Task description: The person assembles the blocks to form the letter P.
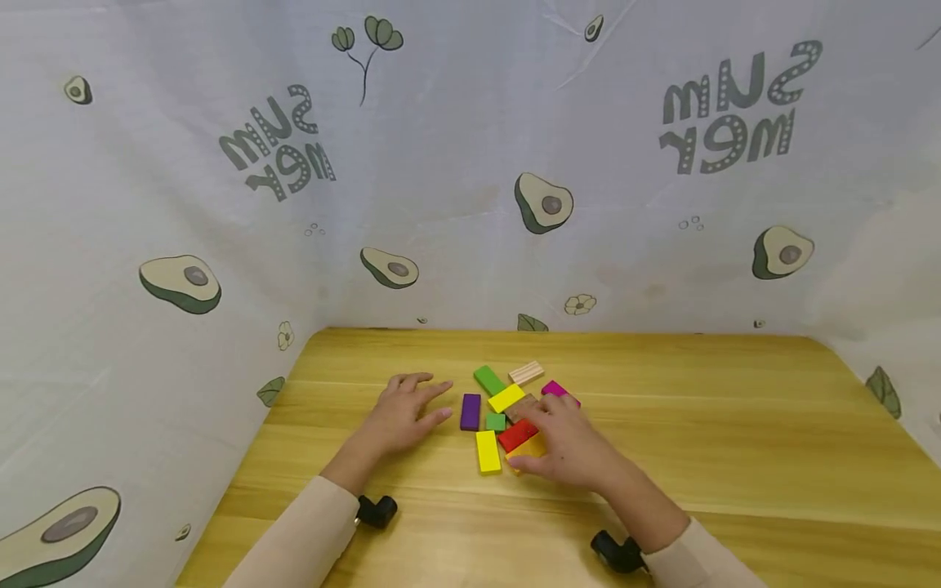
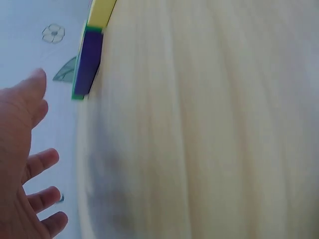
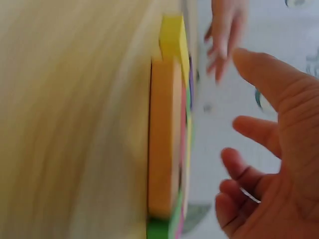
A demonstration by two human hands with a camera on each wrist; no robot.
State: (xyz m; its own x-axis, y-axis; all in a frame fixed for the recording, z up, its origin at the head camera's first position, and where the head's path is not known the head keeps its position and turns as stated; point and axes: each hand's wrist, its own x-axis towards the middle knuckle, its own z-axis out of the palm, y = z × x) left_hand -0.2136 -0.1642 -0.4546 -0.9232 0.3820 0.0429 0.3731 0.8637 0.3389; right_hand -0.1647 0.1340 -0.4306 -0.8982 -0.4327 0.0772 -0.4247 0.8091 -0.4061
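Observation:
My left hand (image 1: pixel 400 416) hovers left of a purple block (image 1: pixel 470 412), fingers spread and holding nothing. Over the right side of the pile is my right hand (image 1: pixel 569 445), its fingers loosely bent and apart. Beneath it lies an orange block (image 1: pixel 535 447), partly hidden, beside a red block (image 1: pixel 518 435). In the right wrist view the orange block (image 3: pixel 163 139) stands clear of the fingers. A yellow block (image 1: pixel 488 453) lies at the front, with a small green block (image 1: pixel 496 422) behind it. A magenta block (image 1: pixel 556 389) shows just beyond the right fingertips.
Farther back in the pile are another yellow block (image 1: pixel 506 398), a brown block (image 1: pixel 517 408), a longer green block (image 1: pixel 488 380) and a striped bare-wood block (image 1: pixel 526 373). All lie on a wooden table (image 1: pixel 698 441). A printed curtain (image 1: pixel 456 180) hangs behind and at the sides.

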